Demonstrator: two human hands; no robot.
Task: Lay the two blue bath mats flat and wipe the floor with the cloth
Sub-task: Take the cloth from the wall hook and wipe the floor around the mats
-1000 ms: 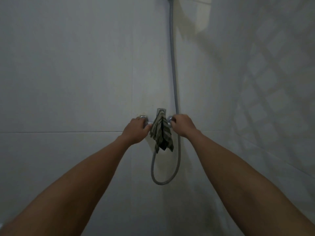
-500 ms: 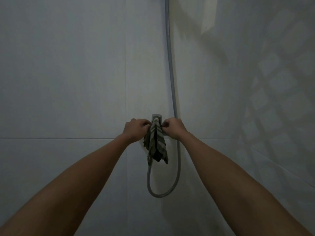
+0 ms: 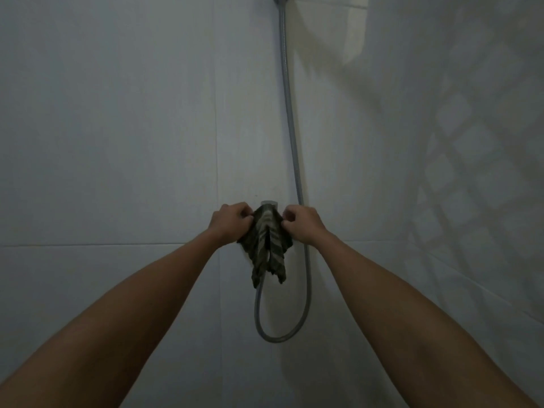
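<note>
A dark striped cloth hangs over the shower tap on the white tiled wall, draped in two folds. My left hand pinches the cloth's left edge near its top. On the other side, my right hand pinches the right edge. Both arms reach straight forward. The blue bath mats and the floor are out of view.
A grey shower hose runs down the wall from the top and loops below the cloth. The two tiled walls meet in a corner on the right, where a lattice shadow falls.
Both hands have moved in from the tap's side knobs to the cloth and now pinch its edges. The cloth is spread wider than before.
</note>
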